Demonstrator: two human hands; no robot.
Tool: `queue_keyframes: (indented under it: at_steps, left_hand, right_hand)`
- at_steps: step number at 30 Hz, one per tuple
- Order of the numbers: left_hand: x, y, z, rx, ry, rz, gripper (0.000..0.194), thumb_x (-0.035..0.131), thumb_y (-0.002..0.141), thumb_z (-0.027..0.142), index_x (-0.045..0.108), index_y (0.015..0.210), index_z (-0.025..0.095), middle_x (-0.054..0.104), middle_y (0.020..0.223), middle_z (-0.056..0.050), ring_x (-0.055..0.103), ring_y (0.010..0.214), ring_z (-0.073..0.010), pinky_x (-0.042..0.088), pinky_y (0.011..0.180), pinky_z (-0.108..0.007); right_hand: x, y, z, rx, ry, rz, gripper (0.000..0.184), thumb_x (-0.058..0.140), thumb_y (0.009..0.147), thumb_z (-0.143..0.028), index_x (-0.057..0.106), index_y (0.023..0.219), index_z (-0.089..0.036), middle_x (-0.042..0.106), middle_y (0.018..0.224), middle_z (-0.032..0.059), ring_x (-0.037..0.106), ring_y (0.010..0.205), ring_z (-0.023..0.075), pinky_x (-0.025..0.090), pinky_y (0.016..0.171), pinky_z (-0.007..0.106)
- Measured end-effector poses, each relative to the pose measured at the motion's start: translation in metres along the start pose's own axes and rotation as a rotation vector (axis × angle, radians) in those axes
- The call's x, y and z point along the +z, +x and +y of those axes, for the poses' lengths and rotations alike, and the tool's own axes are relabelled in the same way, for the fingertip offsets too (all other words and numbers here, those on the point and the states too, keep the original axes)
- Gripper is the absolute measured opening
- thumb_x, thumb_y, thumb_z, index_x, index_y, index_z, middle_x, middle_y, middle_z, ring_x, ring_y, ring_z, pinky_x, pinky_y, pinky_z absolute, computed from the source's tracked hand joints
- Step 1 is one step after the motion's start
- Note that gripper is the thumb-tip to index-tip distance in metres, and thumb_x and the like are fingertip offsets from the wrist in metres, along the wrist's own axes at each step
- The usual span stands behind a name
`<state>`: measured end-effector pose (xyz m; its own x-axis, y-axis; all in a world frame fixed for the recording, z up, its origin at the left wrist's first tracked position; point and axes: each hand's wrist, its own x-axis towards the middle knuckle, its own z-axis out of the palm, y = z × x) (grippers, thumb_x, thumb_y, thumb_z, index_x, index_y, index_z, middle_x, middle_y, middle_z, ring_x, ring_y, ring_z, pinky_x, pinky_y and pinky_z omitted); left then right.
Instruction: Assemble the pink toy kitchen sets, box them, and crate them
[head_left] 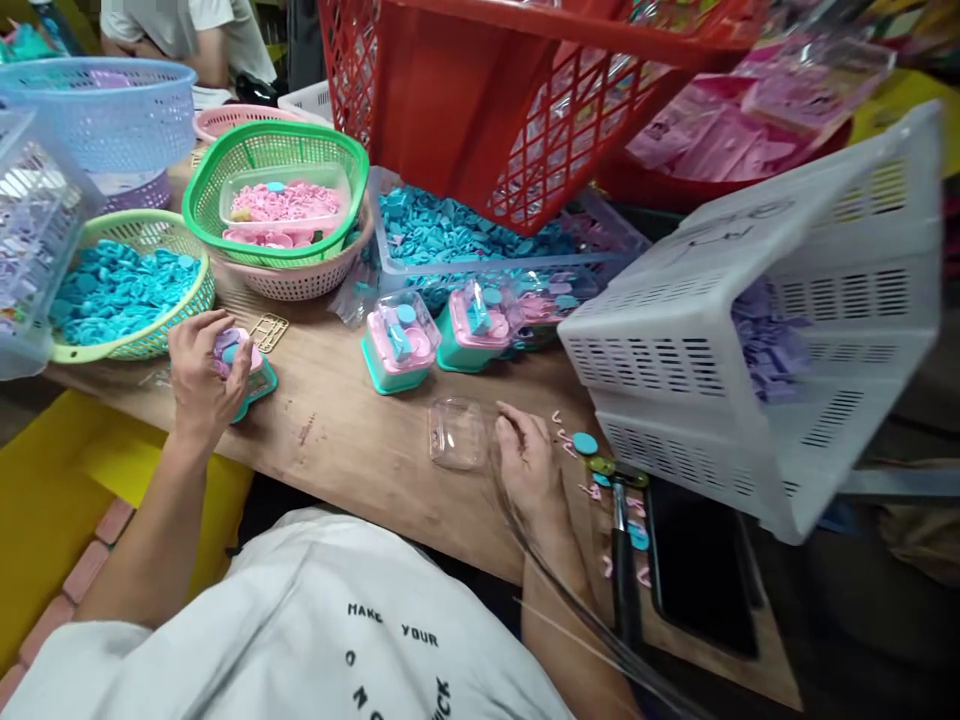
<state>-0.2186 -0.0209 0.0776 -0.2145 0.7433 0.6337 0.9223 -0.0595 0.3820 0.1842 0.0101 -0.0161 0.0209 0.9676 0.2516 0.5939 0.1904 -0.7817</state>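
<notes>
My left hand (202,370) is closed over the top of a small toy box (259,380) with a teal base and pink upper part, at the table's left. Its fingers partly hide the lilac and blue pieces on it. At centre right, my right hand (526,460) lies by the right edge of a clear plastic cover (456,433), fingers curled together; I cannot tell whether they touch it. Two similar boxes under clear covers, a left one (401,342) and a right one (480,325), stand behind the cover.
Baskets of blue pieces (127,290) and pink pieces (292,200) line the back left. A red basket (450,110) overhangs the back. At right are a tilted white basket (660,370), a hammer (622,560), a phone (701,570) and loose pieces. A dark cable (570,600) crosses my right forearm.
</notes>
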Motion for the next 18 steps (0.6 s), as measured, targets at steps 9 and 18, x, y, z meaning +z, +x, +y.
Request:
queue_keyframes:
  at_steps: [9,18]
  left_hand:
    - [-0.031,0.003,-0.031,-0.321,-0.017,0.069,0.048,0.038,0.103,0.051,0.066,0.118,0.015,0.068,0.122,-0.004,0.062,0.121,-0.0240,0.048,0.107,-0.046]
    - [-0.019,-0.035,0.013,-0.348,-0.234,-0.430,0.060,0.055,0.091,0.060,0.061,0.133,0.017,0.070,0.119,-0.012,0.068,0.093,-0.0239,0.059,0.085,-0.039]
  right_hand:
    - [-0.001,-0.011,-0.016,-0.408,-0.289,-0.363,0.078,0.075,0.083,-0.050,0.045,0.153,-0.033,0.035,0.157,0.0128,0.036,0.140,0.0404,0.039,0.113,0.067]
    - [-0.023,-0.004,-0.014,-0.298,-0.282,-0.518,0.094,0.086,0.070,-0.044,0.043,0.152,-0.035,0.035,0.153,0.0119,0.040,0.142,0.0389,0.040,0.116,0.063]
